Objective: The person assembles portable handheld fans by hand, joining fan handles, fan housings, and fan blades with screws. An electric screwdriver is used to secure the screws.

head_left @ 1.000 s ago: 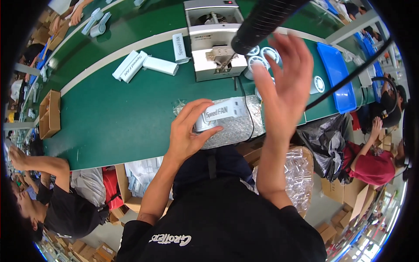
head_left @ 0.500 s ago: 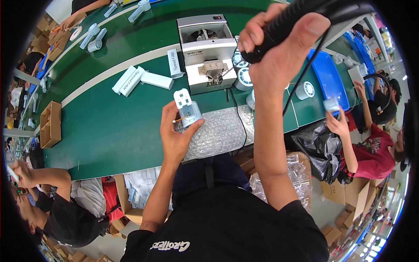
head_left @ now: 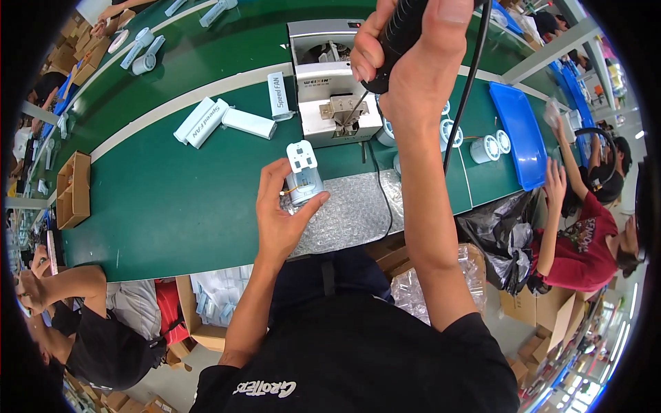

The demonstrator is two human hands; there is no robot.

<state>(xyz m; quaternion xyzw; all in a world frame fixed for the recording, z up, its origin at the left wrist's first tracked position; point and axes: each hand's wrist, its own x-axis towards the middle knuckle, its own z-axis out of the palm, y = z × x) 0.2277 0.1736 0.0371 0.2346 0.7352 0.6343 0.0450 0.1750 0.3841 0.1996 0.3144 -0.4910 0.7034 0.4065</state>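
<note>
My left hand (head_left: 279, 220) grips a pale blue fan housing (head_left: 308, 187) between thumb and fingers, above the bubble wrap. A white plate with dark square openings shows at its upper end, and a thin orange wire with a small connector sticks out on its left. My right hand (head_left: 423, 82) is wrapped round a black corded electric screwdriver (head_left: 398, 41), raised high and pointing down. Its thin bit reaches the metal pick-up block of a silver screw feeder (head_left: 317, 86); whether a screw is on the tip is too small to tell.
Bubble wrap (head_left: 344, 217) covers the front of the green bench (head_left: 158, 213). White handle pieces (head_left: 249, 124) lie left of the feeder, round fan parts (head_left: 485, 149) to its right. Farther right are a blue tray (head_left: 516, 138) and a co-worker (head_left: 582, 241). A cardboard box (head_left: 74, 191) stands left.
My right hand and the screwdriver have moved left and a little up, bringing the bit to the feeder's block. My left hand still holds the housing. The co-worker's hand at right no longer holds the pale part.
</note>
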